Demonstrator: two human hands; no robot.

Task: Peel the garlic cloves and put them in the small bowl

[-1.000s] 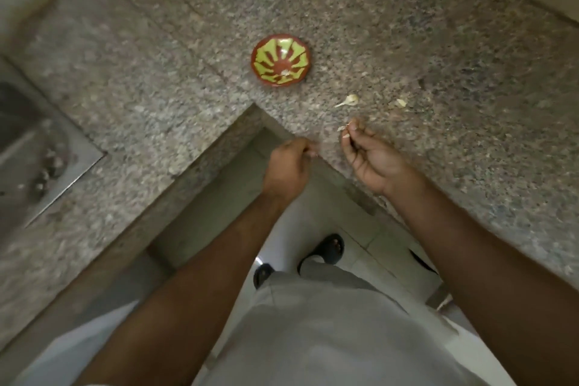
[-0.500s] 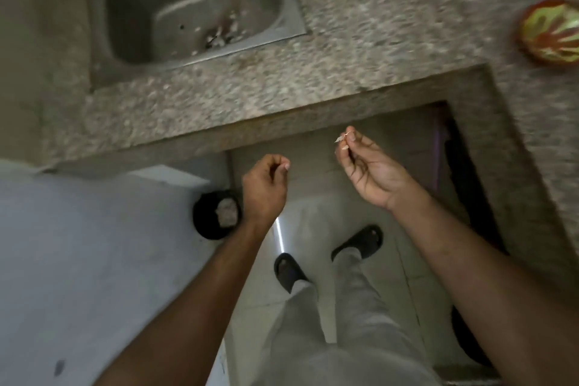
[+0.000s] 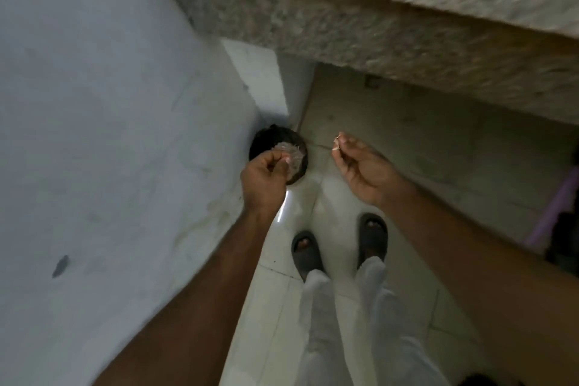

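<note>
A pale tiled floor [image 3: 282,316] is filling the lower middle of the view, with a plain white wall [image 3: 94,103] taking up the whole left side and the speckled stone counter [image 3: 376,25] running blurred across the top, its front edge slanting down toward the right.

At the foot of the wall, near the corner under the counter's edge, a black round bin [image 3: 279,142] is standing on the floor with some pale crumpled waste showing inside it. The left hand [image 3: 264,178] is hanging right above the bin's near rim, its fingers curled in toward the thumb; whether its grip is holding any scrap cannot be told, since the fingertips are blurring into the waste behind them.

To the right of it, well apart from the bin, the right hand [image 3: 363,169] is turned palm up over the floor, fingers loosely bent, with thumb and forefinger pinching a small pale garlic clove [image 3: 336,142] at their tips. The clove is being held in the air, below the counter's front edge and off the counter altogether.

Beneath the hands, two feet in dark slippers [image 3: 372,235] are standing on the tiles, with light trousers [image 3: 344,323] below them. At the far right edge a purple handle-like object [image 3: 551,210] is leaning beside something dark.
</note>
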